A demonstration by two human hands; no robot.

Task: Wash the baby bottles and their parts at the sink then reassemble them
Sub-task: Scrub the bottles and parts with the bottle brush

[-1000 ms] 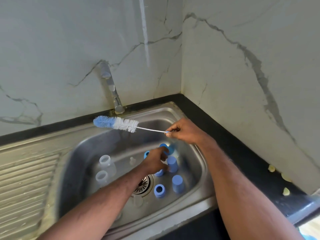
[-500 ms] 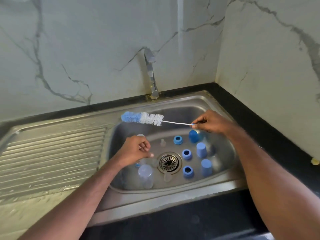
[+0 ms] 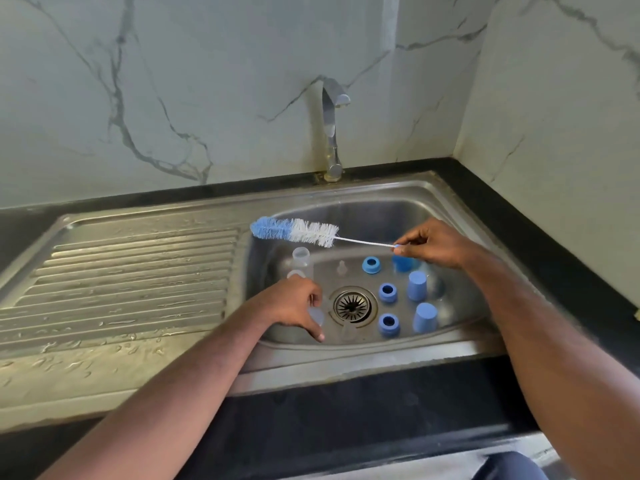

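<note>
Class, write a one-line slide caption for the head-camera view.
Right hand pinches a bottle brush over the sink; left hand grips a clear bottle.

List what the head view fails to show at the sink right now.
- Head view: the clear bottle under the left hand is mostly covered by its fingers.
- The blue part beneath the right hand is half hidden.
- The clear teat is too small and faint to judge.

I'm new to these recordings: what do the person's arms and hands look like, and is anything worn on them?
Both forearms are bare, with no sleeves in view. The left hand and right hand wear no gloves; no rings, watch or bracelets show.
</note>
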